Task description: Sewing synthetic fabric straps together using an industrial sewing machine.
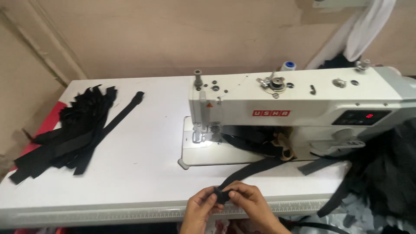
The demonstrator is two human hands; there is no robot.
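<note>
strap [251,170] end pinched by both hands, left hand [200,208] and right hand [248,200], at the table [143,173] edge; its length runs up-right toward the sewing machine [303,108].

light: soft, even, medium-bright | src: needle lamp [203,141] glare on plate [195,151] | shadows: faint | blur: slight overall, black fabric detail lost | edges: mild wide-angle bend

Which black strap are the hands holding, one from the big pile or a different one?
A different one: the black strap running from under the sewing machine to both hands, left hand and right hand. The pile of straps lies untouched far left.
</note>
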